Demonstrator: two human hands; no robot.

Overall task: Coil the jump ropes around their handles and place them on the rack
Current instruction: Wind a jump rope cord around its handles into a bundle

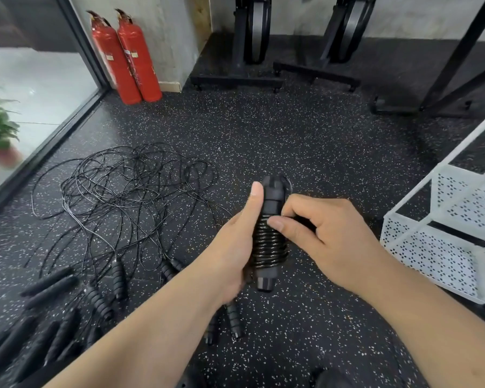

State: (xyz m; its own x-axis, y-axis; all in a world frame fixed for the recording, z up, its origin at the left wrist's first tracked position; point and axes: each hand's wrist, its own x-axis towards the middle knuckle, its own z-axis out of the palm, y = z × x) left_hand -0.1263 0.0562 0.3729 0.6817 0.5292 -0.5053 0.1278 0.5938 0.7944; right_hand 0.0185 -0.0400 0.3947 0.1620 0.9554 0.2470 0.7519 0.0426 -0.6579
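Note:
My left hand (235,242) grips a pair of black jump-rope handles (269,247) held upright at the centre, thumb stretched up along their side. Black rope is wound in tight turns around the middle of the handles. My right hand (317,233) pinches the rope at the top of the coil, fingers curled against the handles. A tangle of loose black ropes (123,191) lies on the floor to the left, with several black handles (104,301) at its near edge. The white perforated rack (431,247) stands at the right.
Speckled black rubber floor (291,141) all around. Two red fire extinguishers (126,57) lean at the back left by a glass wall. Black exercise machine bases (263,77) stand along the back. More black handles (39,337) lie at the lower left.

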